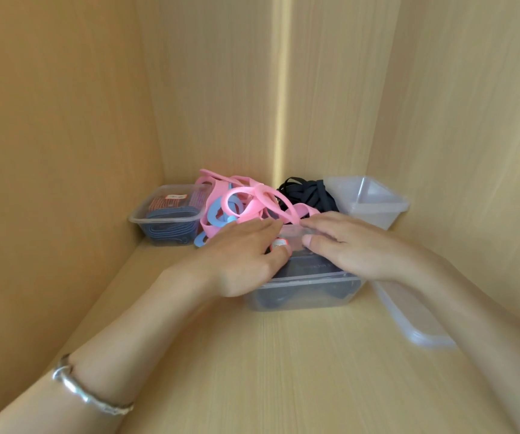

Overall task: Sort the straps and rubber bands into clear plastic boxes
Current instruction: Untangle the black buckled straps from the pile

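Observation:
A clear plastic box (302, 296) with dark straps inside stands in the middle of the wooden shelf. My left hand (243, 255) and my right hand (349, 242) both lie over its top with fingers stretched flat, touching the contents. Behind them sits a heap of pink and blue rubber bands (236, 205). A bundle of black straps (308, 192) lies behind that. At the back left, another clear box (161, 219) holds blue and striped straps.
An empty clear box (374, 205) leans in the back right corner. A clear lid (415, 321) lies on the shelf at the right. Wooden walls close in on the left, back and right. Bare shelf surface lies in front.

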### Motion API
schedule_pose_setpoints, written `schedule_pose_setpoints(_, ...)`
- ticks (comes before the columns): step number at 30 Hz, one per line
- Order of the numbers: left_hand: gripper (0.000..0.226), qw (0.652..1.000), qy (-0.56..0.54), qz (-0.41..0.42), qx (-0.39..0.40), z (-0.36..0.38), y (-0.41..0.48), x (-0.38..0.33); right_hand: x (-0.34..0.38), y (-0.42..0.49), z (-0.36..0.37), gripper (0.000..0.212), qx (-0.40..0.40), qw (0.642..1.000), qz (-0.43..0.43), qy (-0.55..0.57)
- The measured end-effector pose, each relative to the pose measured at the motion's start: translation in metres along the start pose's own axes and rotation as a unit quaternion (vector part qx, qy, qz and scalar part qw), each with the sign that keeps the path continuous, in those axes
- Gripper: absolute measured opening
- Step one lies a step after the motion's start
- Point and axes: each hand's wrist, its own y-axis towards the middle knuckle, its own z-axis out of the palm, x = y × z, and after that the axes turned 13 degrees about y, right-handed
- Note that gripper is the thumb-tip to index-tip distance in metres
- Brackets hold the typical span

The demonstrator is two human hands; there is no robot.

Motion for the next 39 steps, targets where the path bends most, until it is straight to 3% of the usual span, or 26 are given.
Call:
schedule_pose_setpoints(8, 0.059, 0.999, 0.036, 0.025, 0.019, -0.001, -0.002, -0.011, -0.004, -0.010, -0.003, 0.048, -0.015, 1.000, 0.022, -0.003)
schedule_pose_setpoints(13, 0.107, 0.996, -0.006, 0.043, 0.072, -0.002, -0.008, -0.009, -0.004, -0.016, 0.000, 0.040, -0.024, 0.999, 0.020, 0.008)
schedule_pose_setpoints(15, 0.115, 0.995, -0.001, 0.034, 0.095, -0.003, -0.008, -0.007, -0.004, -0.017, 0.001, 0.040, -0.030, 0.999, 0.021, 0.009)
schedule_pose_setpoints(18, 0.113, 0.994, 0.021, 0.027, 0.104, -0.002, -0.008, -0.008, -0.003, -0.018, 0.003, 0.038, -0.036, 0.999, 0.020, 0.011)
schedule_pose_setpoints(23, 0.089, 0.995, 0.071, 0.047, 0.058, 0.001, -0.009, -0.015, -0.001, -0.019, 0.005, 0.037, -0.042, 0.999, 0.032, 0.007)
schedule_pose_setpoints(28, 0.097, 0.993, 0.088, 0.043, 0.067, 0.000, -0.010, -0.016, 0.000, -0.021, 0.008, 0.049, -0.054, 0.998, 0.034, -0.010)
schedule_pose_setpoints(33, 0.098, 0.992, 0.103, 0.039, 0.067, 0.001, -0.009, -0.018, -0.002, -0.019, 0.008, 0.054, 0.002, 0.999, 0.040, -0.025)
schedule_pose_setpoints(39, 0.091, 0.993, 0.091, 0.044, 0.057, 0.000, -0.009, -0.017, -0.002, -0.021, 0.006, 0.046, -0.031, 0.999, 0.026, 0.028)
